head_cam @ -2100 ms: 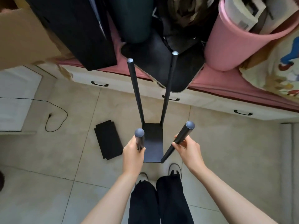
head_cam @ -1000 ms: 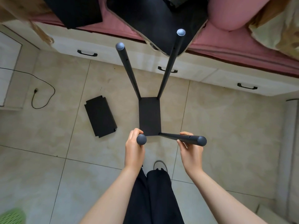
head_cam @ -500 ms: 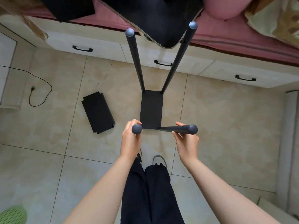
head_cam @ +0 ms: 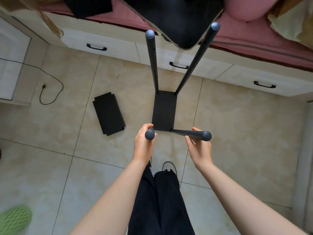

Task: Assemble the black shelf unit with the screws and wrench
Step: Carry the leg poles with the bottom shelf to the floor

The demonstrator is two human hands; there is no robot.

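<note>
Shelf looks light, stiff and top-heavy on four thin poles. Your left hand grips one pole; right hand grips another, splayed, near its cap.

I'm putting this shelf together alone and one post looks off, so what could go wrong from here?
1. The post in your right hand leans far out sideways, unlike the other three; forcing it might strain its joint at the bottom shelf panel.
2. Your left hand grips only one post; the two far posts stand free, so the frame could twist or tip.
3. The loose shelf panel lies near your feet, a possible trip hazard.
</note>
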